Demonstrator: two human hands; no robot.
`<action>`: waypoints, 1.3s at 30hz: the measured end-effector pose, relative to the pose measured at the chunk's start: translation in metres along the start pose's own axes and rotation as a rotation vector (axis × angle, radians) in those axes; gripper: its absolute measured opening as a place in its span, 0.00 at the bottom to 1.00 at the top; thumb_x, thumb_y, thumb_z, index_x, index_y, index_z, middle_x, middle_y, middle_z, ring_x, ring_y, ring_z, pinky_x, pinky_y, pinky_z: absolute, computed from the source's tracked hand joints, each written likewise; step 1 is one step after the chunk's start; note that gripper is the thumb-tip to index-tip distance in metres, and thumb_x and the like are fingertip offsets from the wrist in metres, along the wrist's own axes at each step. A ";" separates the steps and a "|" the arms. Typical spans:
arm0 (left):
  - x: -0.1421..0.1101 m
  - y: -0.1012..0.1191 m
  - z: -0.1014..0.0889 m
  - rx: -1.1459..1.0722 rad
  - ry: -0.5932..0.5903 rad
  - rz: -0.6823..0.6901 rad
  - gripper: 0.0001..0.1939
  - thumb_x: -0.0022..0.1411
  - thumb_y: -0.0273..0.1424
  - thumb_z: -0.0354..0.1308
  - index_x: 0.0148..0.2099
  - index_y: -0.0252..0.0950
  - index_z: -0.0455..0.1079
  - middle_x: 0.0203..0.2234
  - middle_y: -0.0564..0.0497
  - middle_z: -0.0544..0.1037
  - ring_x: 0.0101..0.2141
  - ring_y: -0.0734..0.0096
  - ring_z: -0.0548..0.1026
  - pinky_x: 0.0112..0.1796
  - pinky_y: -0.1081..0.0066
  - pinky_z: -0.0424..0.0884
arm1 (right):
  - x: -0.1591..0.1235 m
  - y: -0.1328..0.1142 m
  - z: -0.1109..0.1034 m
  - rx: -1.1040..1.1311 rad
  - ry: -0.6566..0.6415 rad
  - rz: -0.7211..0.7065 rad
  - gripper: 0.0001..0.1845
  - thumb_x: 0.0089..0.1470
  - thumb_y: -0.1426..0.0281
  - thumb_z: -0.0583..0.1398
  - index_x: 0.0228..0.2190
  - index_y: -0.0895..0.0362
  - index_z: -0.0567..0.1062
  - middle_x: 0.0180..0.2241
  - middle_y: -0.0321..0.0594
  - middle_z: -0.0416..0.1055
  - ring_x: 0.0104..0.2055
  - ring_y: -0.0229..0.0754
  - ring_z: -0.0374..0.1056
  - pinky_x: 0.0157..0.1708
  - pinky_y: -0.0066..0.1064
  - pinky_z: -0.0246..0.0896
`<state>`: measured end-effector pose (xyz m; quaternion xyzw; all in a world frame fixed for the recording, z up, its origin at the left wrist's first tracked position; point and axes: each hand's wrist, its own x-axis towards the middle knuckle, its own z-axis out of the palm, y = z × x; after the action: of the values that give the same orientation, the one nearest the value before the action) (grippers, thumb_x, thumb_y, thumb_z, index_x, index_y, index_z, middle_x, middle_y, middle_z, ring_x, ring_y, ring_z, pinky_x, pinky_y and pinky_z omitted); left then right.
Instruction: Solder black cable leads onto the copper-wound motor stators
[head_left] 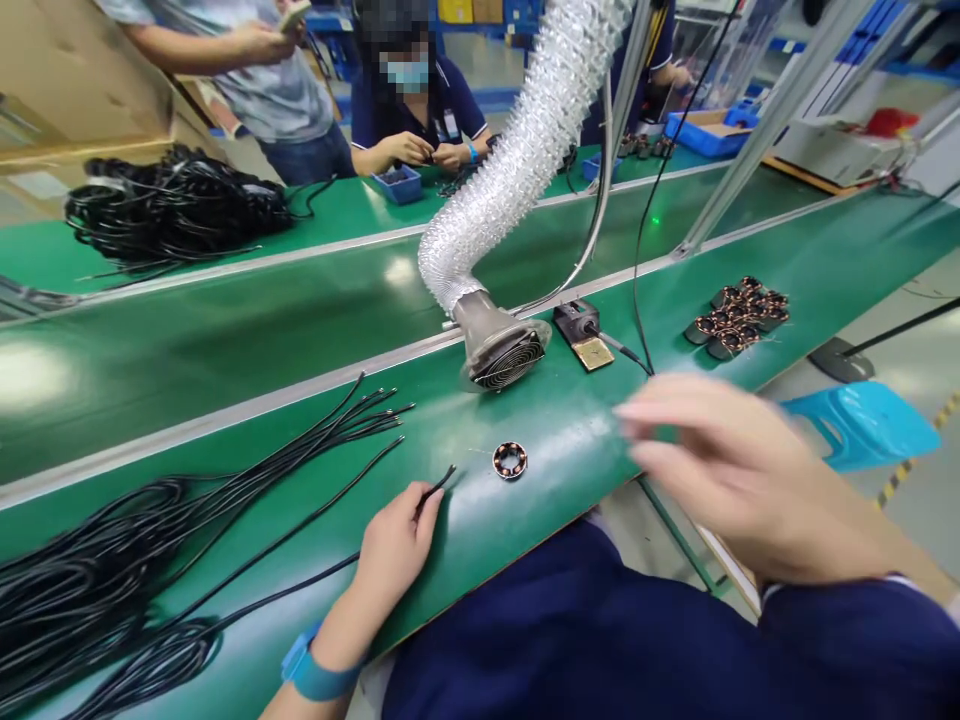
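My left hand [401, 535] is closed on a black cable [322, 575], pinching it near its end, which points toward the right. Just right of that end, a ring-shaped copper-wound stator [510, 460] lies on the green bench, apart from my fingers. My right hand [712, 460], smeared by motion, hovers over the bench's near edge. Its thumb and fingers look apart, and I see nothing between them. Beyond it, a soldering iron [600, 338] rests in its stand [576, 322] with a yellowish sponge [593, 354].
A silver duct [517, 150] ends in a fume hood [502, 345] over the bench. Black cables [90, 570] spread at left. Several stators [739, 318] sit at right near a blue stool [870, 425]. Across the line, a co-worker [420, 110] handles small parts; another person holds a phone [293, 16].
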<state>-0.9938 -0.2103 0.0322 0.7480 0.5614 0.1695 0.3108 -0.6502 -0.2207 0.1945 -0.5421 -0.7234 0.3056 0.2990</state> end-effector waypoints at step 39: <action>0.011 0.006 0.027 -0.312 0.173 -0.085 0.17 0.68 0.45 0.52 0.38 0.40 0.77 0.29 0.46 0.81 0.30 0.62 0.79 0.34 0.63 0.76 | 0.012 0.096 0.157 0.275 -0.152 0.215 0.28 0.55 0.47 0.64 0.46 0.55 0.80 0.45 0.48 0.76 0.47 0.51 0.71 0.50 0.43 0.66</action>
<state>-0.9693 -0.2081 0.0147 0.6490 0.5840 0.3047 0.3805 -0.7150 -0.2056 0.0226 -0.5458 -0.6330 0.4720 0.2806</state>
